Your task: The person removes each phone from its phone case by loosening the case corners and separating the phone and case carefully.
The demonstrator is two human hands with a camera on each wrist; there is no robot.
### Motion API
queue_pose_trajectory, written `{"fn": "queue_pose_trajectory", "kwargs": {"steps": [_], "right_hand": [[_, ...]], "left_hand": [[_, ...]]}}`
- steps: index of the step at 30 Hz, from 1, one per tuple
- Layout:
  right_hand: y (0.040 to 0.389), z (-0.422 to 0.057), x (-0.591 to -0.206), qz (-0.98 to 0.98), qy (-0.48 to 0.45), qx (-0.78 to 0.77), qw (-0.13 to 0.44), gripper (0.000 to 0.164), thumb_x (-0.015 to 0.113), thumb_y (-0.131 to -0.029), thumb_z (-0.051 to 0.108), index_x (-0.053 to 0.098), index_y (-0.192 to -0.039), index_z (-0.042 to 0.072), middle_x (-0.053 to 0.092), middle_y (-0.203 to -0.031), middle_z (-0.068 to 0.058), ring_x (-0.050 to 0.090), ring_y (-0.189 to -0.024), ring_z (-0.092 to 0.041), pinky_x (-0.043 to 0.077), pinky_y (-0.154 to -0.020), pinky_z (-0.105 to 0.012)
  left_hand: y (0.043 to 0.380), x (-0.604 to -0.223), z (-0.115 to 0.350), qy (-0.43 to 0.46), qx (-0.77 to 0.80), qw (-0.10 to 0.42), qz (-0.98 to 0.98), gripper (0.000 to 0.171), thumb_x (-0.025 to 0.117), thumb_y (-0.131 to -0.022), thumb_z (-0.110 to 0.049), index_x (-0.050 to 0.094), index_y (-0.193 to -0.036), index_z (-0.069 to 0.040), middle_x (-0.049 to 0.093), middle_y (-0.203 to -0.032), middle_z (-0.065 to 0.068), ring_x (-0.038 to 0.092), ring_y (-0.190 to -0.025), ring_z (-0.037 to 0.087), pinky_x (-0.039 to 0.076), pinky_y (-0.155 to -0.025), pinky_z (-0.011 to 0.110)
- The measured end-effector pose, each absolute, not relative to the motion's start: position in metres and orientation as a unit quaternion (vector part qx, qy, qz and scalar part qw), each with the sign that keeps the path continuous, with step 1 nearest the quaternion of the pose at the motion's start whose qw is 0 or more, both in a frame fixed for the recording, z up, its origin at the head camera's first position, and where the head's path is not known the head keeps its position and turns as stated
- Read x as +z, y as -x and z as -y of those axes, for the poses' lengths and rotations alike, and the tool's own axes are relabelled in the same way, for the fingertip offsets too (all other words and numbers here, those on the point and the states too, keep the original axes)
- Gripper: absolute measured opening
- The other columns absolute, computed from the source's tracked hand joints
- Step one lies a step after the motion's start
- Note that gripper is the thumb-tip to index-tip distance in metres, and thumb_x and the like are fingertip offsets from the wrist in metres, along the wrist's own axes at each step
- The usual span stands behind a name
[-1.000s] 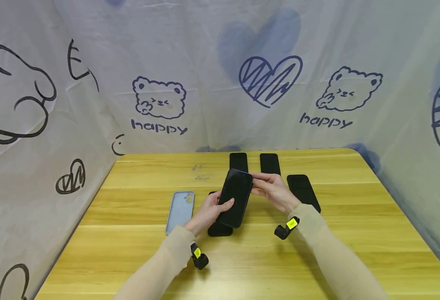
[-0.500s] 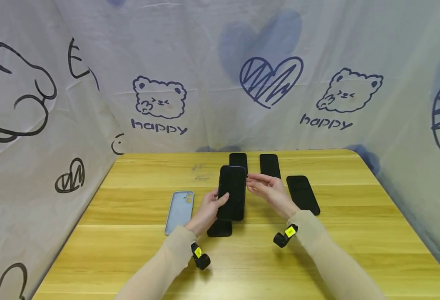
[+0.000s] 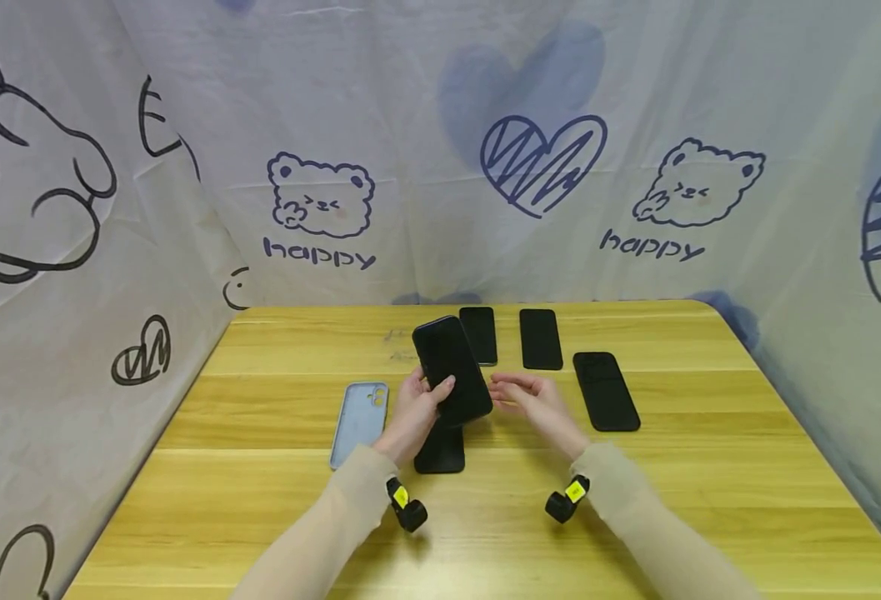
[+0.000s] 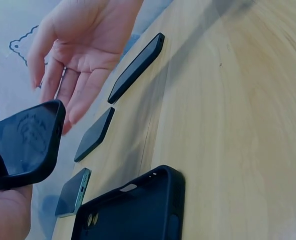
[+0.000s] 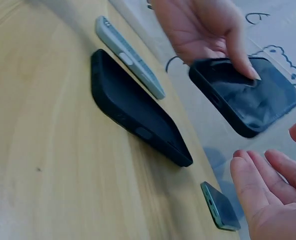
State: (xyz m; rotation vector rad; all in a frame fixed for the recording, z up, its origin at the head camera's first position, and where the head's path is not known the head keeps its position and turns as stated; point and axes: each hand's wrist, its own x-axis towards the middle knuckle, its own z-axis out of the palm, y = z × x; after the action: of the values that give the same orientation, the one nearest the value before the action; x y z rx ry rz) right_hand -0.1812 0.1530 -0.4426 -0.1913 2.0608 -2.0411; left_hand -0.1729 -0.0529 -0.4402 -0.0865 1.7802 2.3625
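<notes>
My left hand (image 3: 413, 417) grips a smartphone (image 3: 451, 362) in a dark case, thumb over its black screen and fingers behind. The phone is up off the table, its top leaning left. In the left wrist view the case's black rim frames the phone (image 4: 25, 142). To the right, my right hand (image 3: 541, 408) is held just apart from the phone's edge, fingers loosely extended, holding nothing. Below the phone lies an empty black phone case (image 3: 440, 454), its hollow side up in the right wrist view. Left of it is a light blue phone case (image 3: 359, 421), also hollow side up.
Two dark phones, one (image 3: 481, 333) behind the held phone and another (image 3: 541, 339) right of it, lie toward the table's back edge. A third dark phone-shaped item (image 3: 607, 392) lies to the right. A printed cloth (image 3: 425, 208) hangs behind the wooden table (image 3: 710, 467).
The held phone has swung from leaning right, through upright, to leaning left. My right hand has drawn back from its upper right edge and moved lower.
</notes>
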Motion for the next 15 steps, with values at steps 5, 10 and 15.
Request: {"fn": "queue_pose_trajectory", "kwargs": {"steps": [5,10,15], "right_hand": [[0.176,-0.143,-0.443,-0.708,0.048,-0.697,0.106,0.037,0.049,-0.105,0.006,0.054,-0.136,-0.013,0.061,-0.134,-0.029,0.068,-0.096,-0.003,0.054,-0.104,-0.046],[0.172,-0.134,-0.444,-0.698,0.036,-0.708,0.101,0.038,0.046,-0.103,0.002,0.051,-0.137,-0.015,0.056,-0.138,-0.033,0.066,-0.096,-0.004,0.058,-0.096,-0.034],[0.172,-0.127,-0.446,-0.701,0.003,-0.708,0.081,0.040,0.047,-0.099,-0.003,0.052,-0.136,-0.014,0.057,-0.137,-0.034,0.066,-0.094,-0.006,0.060,-0.084,-0.023]], "left_hand": [[0.173,-0.436,0.050,0.035,0.792,0.079,-0.604,0.041,0.056,-0.104,-0.013,0.044,-0.143,-0.007,0.064,-0.136,0.020,0.070,-0.108,0.014,0.058,-0.094,0.033],[0.173,-0.434,0.045,0.040,0.798,0.055,-0.599,0.038,0.057,-0.103,-0.011,0.047,-0.139,-0.005,0.064,-0.135,0.021,0.072,-0.104,0.014,0.059,-0.088,0.029],[0.173,-0.433,0.040,0.042,0.799,0.040,-0.598,0.036,0.058,-0.102,-0.010,0.048,-0.137,-0.004,0.066,-0.129,0.022,0.072,-0.096,0.011,0.059,-0.082,0.025]]}}
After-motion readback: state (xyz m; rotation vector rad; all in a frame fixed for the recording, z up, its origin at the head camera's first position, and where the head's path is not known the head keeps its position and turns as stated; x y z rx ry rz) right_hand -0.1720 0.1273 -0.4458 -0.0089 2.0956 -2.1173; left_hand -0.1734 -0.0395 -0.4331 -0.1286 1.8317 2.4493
